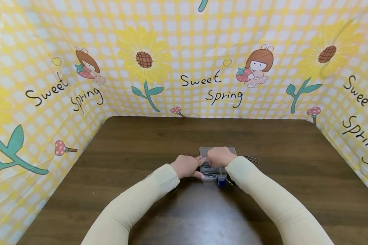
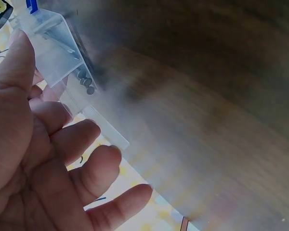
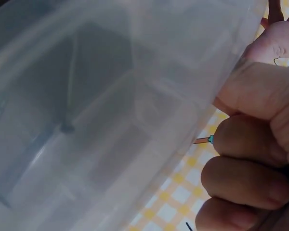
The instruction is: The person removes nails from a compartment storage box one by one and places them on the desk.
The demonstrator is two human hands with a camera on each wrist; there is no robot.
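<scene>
A clear plastic compartment box with a blue latch stands on the table, its lid raised at the far side. Thin metal pieces lie in a near compartment. Small dark round pieces show through its wall in the left wrist view. My left hand holds the box's left side, thumb at the near corner, fingers bent along the side. Over the box is my right hand, fingers curled. The lid blocks its fingertips in the right wrist view, so anything between them is hidden.
Several thin metal rods lie on the brown wooden table, just right of the box. A yellow checked cloth with flowers and lettering stands round the back and sides of the table.
</scene>
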